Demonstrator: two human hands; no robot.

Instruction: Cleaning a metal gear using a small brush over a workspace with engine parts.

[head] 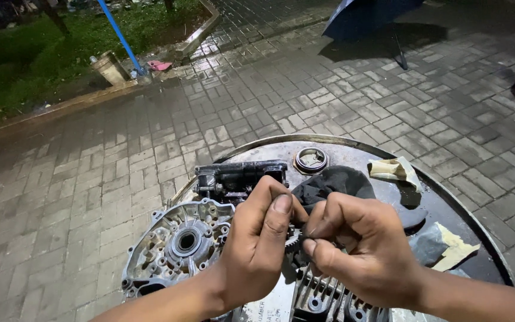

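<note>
My left hand (257,238) pinches a small toothed gear (293,238) between thumb and fingers. My right hand (353,244) grips a dark cloth (332,182) and presses it against the gear. Both hands hover above the top of a round metal drum (388,149). The gear is mostly hidden by my fingers.
On the drum lie a grey engine crankcase cover (174,247), a black engine part (239,176), a finned cylinder piece (323,298), a metal ring (311,160) and sandpaper scraps (394,169). Wet brick paving surrounds the drum; grass, a blue pole (120,37) and a blue umbrella (365,15) stand far off.
</note>
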